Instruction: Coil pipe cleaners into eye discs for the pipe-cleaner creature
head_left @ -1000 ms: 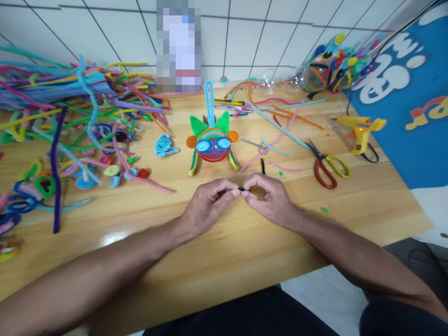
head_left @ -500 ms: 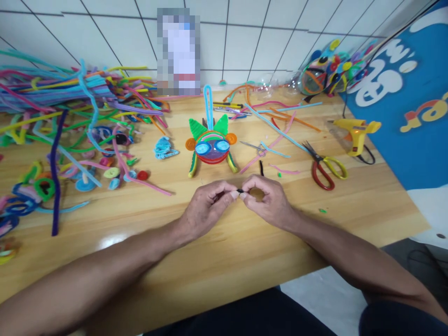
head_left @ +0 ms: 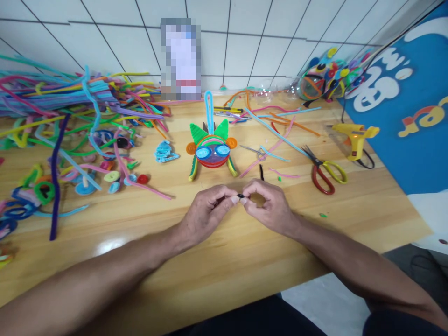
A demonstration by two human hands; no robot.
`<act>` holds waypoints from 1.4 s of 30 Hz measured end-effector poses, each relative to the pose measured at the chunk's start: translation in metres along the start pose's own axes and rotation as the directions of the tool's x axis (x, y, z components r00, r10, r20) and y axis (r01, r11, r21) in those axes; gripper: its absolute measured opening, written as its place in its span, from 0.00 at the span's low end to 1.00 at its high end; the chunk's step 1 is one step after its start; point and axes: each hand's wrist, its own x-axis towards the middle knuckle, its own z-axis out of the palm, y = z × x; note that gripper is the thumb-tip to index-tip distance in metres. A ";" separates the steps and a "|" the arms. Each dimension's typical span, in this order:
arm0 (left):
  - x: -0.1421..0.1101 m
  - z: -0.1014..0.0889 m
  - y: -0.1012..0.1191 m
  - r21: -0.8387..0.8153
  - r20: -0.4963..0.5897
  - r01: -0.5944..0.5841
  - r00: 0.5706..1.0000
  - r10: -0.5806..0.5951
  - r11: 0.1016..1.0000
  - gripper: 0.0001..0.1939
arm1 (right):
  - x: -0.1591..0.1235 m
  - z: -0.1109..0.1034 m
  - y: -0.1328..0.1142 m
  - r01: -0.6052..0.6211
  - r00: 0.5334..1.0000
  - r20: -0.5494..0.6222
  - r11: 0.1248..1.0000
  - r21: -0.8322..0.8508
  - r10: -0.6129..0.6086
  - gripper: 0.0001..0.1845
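Between both sets of fingertips is a short black piece of pipe cleaner (head_left: 241, 196), mostly covered by the fingers. My left hand (head_left: 212, 210) pinches one end of it, thumb against forefinger. My right hand (head_left: 268, 205) pinches the other end, its finger and thumb forming a ring. Just beyond the hands stands a pipe-cleaner figure (head_left: 213, 156) with blue eyes, green ears, orange coils at its sides and a tall blue loop on top. Another black pipe-cleaner piece (head_left: 261, 172) lies past my right hand.
Scissors (head_left: 320, 170) and a yellow glue gun (head_left: 355, 137) lie to the right. Bundled pipe cleaners (head_left: 70, 93) fill the back left, with coiled shapes nearer. A blue coiled piece (head_left: 165, 152) sits left of the figure. Clear plastic balls (head_left: 266, 91) stand by the wall.
The whole view has shifted slightly, so things appear a little lower. Both hands keep the same pinch on the black piece, with barely any finger movement.
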 end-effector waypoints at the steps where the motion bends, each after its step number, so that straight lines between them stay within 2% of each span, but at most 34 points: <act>1: 0.000 0.000 0.000 -0.001 -0.005 -0.005 1.000 0.005 1.000 0.08 | 0.000 0.000 0.000 0.012 1.000 -0.001 1.000 -0.011 -0.012 0.08; 6: 0.000 0.001 -0.002 0.002 -0.022 -0.042 0.999 0.042 0.999 0.07 | -0.001 -0.001 -0.001 0.046 0.999 0.008 0.996 -0.078 -0.046 0.09; 12: 0.000 0.000 -0.001 0.011 -0.015 -0.039 0.999 0.039 0.999 0.07 | -0.001 -0.001 0.000 0.067 0.998 -0.005 0.994 -0.081 -0.067 0.09; 42: 0.001 -0.001 0.001 -0.030 0.016 0.019 1.000 -0.019 0.999 0.10 | 0.000 0.000 -0.001 -0.024 1.000 0.006 1.000 -0.007 0.024 0.07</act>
